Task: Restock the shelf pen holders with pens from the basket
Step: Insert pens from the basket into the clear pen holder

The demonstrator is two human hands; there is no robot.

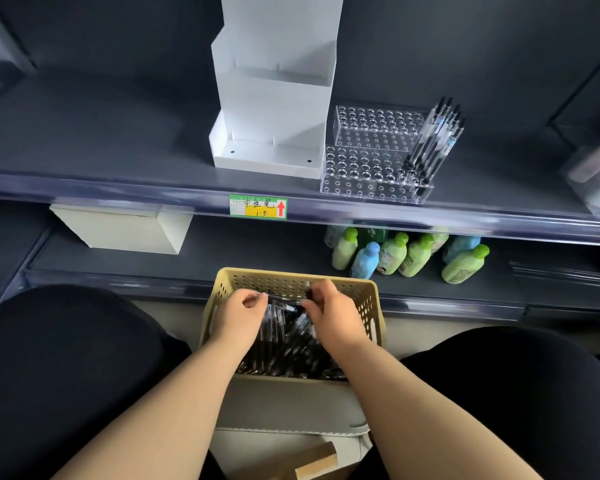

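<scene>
Early stage, I'd judge: your left hand (238, 315) and right hand (329, 311) pinch black-and-clear pens (286, 304) in the loaded beige perforated plastic basket (274, 274) under them; the clear acrylic stepped pen holder (361, 162) beyond your right hand has mostly empty holes.

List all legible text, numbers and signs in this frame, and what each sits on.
"中性笔": handwritten on the price tag on the upper shelf edge.
"15": handwritten below it on the same tag; there may be a decimal point between the digits.
Red up arrow: at the tag's right end.
Too small or blurred: the tag's printed fields, the labels on the bottles, and the print on the pens in the clear holder.
</scene>
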